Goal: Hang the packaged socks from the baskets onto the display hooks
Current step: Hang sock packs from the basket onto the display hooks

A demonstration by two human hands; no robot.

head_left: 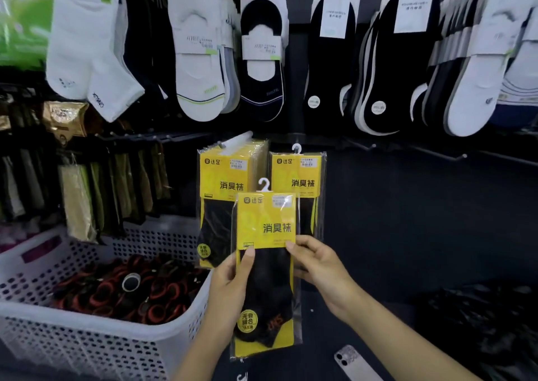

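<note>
Here, left hand point(230, 287) and right hand point(320, 267) fingers point(249, 257) pinch a sock packet point(266, 226) beside a basket point(72, 345) of red-black items point(116, 290).

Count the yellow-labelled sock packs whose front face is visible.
3. The held pack is between left hand and right hand; the stack-front pack hangs behind-left; the single pack hangs behind-right. More packs hide behind the stack-front one.

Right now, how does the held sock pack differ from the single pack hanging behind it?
The held pack is gripped by left hand and right hand; the hanging pack hangs on display. The held pack sits lower and nearer, covering the hanging pack's corner. Both have yellow cards, black socks.
</note>
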